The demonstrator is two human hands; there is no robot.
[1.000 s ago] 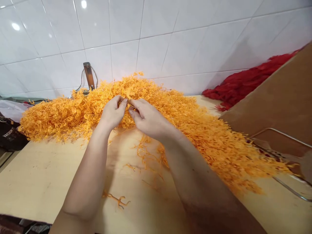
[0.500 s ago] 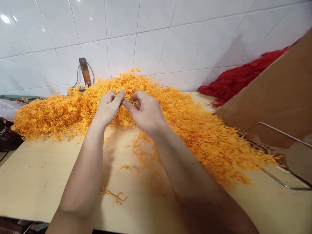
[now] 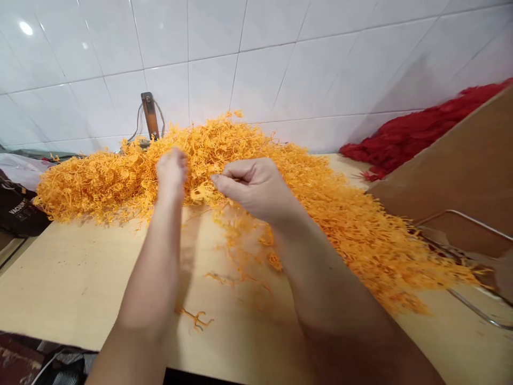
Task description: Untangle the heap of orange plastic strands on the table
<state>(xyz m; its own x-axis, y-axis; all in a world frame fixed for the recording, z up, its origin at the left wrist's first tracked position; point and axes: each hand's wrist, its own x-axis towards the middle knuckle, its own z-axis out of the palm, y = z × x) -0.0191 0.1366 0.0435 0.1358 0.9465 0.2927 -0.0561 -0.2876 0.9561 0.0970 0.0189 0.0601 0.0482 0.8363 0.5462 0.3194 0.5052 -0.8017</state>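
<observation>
The right hand (image 3: 258,187) is closed, thumb against curled forefinger — whether on a strand I cannot tell. The left hand (image 3: 171,168), to its left, is blurred — its grip unclear. Behind and on both sides of them spreads orange artificial foliage (image 3: 236,141); nearer the body, between the forearms, lies a loose sprig (image 3: 196,317). Well right: brown cardboard (image 3: 452,176).

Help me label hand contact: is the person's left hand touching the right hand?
Apart. The head view shows a plain gap between the left hand and right hand, with the orange pile visible between them.
</observation>
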